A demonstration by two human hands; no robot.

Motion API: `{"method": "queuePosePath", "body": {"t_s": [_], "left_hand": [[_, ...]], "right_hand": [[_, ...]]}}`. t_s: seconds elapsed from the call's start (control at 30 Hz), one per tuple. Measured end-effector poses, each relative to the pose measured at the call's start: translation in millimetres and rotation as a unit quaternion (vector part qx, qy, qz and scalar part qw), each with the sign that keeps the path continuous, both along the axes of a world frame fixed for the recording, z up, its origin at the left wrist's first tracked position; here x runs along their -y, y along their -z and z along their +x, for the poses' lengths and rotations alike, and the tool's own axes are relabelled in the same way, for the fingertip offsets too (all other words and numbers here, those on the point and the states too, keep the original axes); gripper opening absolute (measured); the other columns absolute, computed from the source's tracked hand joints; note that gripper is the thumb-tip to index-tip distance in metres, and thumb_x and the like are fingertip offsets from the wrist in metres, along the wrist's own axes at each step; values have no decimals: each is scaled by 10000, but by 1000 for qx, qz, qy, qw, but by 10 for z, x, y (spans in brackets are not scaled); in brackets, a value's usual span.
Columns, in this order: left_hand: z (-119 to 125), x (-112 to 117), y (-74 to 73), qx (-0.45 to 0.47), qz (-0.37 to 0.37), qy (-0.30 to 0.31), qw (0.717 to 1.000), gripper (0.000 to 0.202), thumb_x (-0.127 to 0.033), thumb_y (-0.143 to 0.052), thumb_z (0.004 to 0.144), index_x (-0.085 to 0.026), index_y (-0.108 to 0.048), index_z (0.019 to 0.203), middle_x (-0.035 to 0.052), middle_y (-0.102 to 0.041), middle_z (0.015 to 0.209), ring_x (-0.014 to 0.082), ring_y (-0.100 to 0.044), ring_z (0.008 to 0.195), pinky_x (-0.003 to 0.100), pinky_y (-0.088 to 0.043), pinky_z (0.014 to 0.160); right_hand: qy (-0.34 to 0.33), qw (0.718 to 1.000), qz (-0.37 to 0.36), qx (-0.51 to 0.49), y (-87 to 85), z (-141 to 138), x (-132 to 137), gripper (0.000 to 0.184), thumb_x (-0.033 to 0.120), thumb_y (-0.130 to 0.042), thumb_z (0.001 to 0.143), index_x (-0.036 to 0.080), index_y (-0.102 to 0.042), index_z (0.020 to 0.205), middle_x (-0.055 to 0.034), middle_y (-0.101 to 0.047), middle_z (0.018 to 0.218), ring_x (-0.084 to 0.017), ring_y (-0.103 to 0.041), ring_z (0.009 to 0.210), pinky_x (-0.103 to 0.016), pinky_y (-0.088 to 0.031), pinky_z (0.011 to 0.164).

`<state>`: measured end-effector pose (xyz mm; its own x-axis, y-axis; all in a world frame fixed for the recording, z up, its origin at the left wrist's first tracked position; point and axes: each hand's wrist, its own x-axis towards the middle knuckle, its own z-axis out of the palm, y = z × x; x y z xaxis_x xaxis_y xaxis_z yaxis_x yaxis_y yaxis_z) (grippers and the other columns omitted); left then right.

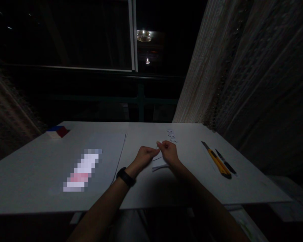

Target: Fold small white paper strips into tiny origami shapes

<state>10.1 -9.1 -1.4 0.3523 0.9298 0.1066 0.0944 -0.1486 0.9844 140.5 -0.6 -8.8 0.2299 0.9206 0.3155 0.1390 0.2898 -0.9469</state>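
Observation:
Both hands meet over the middle of the white table (189,188), fingertips pinched close together. My left hand (145,156), with a dark band on its wrist, is closed on a small white piece of paper (157,145) that shows between the fingers. My right hand (169,152) pinches the same paper from the other side. Much of the paper is hidden by the fingers. Beneath the hands lie white paper strips (159,163). Just beyond the right hand, several small folded paper pieces (171,135) lie in a row.
To the right lie a yellow utility knife (218,163), blade out, and a dark pen (226,162). White paper sheets (116,143) lie on the left, with a blurred-out bright object (83,171) on them. A coloured cube (57,131) sits at the far left corner. Curtains (199,67) hang behind.

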Motion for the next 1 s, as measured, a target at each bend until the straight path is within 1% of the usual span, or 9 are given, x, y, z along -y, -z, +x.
{"method": "queuePosePath", "body": {"t_s": [0.07, 0.17, 0.23, 0.33, 0.5, 0.63, 0.8, 0.9, 1.0], "left_hand": [[-9, -11, 4, -10, 7, -5, 1000, 486, -518, -597, 638, -156, -375, 401, -53, -250, 442, 58, -197, 447, 238, -149, 444], [-13, -33, 14, -12, 10, -39, 999, 445, -509, -626, 608, -141, -463, 418, -45, -302, 442, 62, -236, 455, 229, -176, 444], [-11, -46, 21, -4, 7, -57, 998, 413, -505, -652, 577, -129, -532, 455, -37, -356, 449, 67, -276, 464, 224, -207, 450], [-9, -52, 27, 10, 8, -65, 998, 389, -493, -670, 558, -116, -597, 503, -23, -429, 469, 76, -331, 480, 221, -253, 466], [-16, -36, 20, 21, 7, -94, 995, 366, -465, -695, 533, -104, -640, 514, -14, -472, 448, 78, -366, 463, 222, -277, 463], [-24, -31, 15, 40, -3, -109, 993, 353, -448, -708, 520, -99, -656, 535, 5, -514, 454, 87, -397, 457, 225, -290, 453], [-45, -66, 12, 79, -28, -125, 989, 332, -410, -729, 509, -88, -668, 569, 24, -554, 480, 85, -412, 451, 228, -301, 454], [-65, -93, 4, 91, -42, -137, 986, 324, -399, -737, 508, -89, -659, 561, 14, -537, 470, 74, -392, 439, 225, -287, 447], [-84, -107, -8, 84, -41, -142, 986, 336, -409, -740, 502, -87, -652, 546, 8, -516, 457, 70, -378, 436, 224, -274, 440]], "right_hand": [[-10, 1000, 2, -12, 2, 5, 4, 314, 451, -632, 621, 164, -557, 520, 19, -516, 476, -108, -445, 481, -240, -338, 504], [-40, 998, -9, -36, 0, 15, 14, 268, 400, -656, 611, 160, -584, 516, 23, -516, 482, -105, -448, 496, -243, -347, 529], [-59, 997, -9, -58, -5, 18, 19, 230, 363, -686, 584, 162, -603, 506, 19, -532, 525, -109, -472, 536, -245, -359, 554], [-75, 993, -4, -89, -17, 12, 30, 186, 314, -728, 531, 170, -620, 485, 9, -561, 597, -123, -511, 605, -251, -379, 595], [-81, 989, -51, -114, -40, -19, 53, 173, 310, -743, 512, 165, -650, 508, -1, -593, 545, -132, -528, 573, -270, -397, 609], [-70, 992, -58, -86, -38, -12, 39, 217, 351, -741, 514, 153, -671, 569, -8, -613, 541, -130, -520, 538, -266, -392, 571], [-79, 994, -67, -26, -21, 64, 29, 272, 403, -720, 535, 140, -669, 584, -25, -630, 561, -133, -527, 534, -260, -390, 555], [-100, 992, -74, 18, -1, 119, 36, 277, 404, -720, 534, 137, -656, 570, -17, -613, 535, -121, -504, 507, -251, -370, 527], [-116, 988, -83, 57, 17, 158, 39, 279, 403, -710, 546, 135, -635, 536, 2, -575, 487, -101, -464, 469, -239, -343, 499]]}}
